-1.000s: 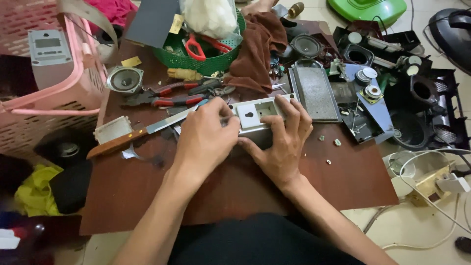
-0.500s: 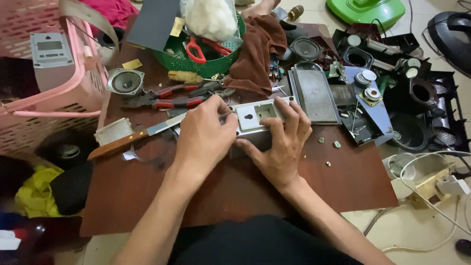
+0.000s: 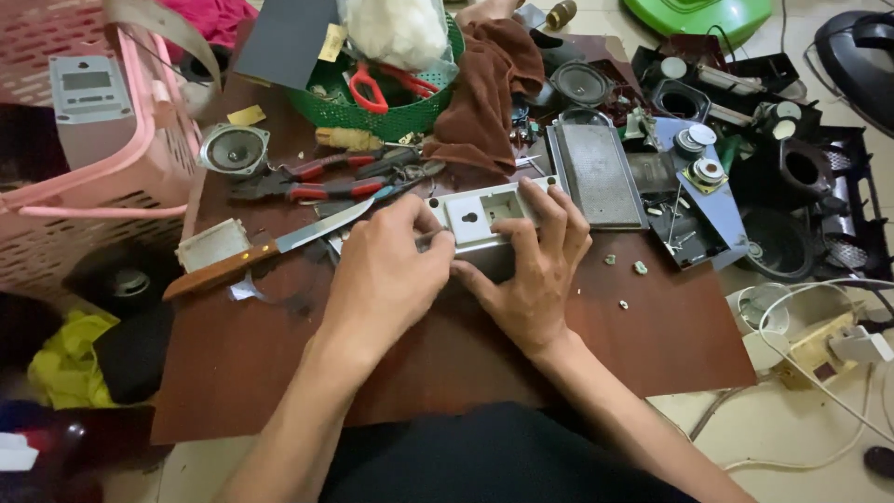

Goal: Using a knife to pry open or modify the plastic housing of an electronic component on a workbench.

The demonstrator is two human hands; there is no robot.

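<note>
Grey plastic casing (image 3: 486, 222), mid-table (image 3: 447, 373): probably light, stiff, brittle at edges. Left hand (image 3: 386, 275) pinches its near-left end; right hand (image 3: 535, 270) spread, clamping the right side.

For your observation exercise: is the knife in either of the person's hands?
No. The knife lies on the table, left of both hands gripping the white casing.
</note>
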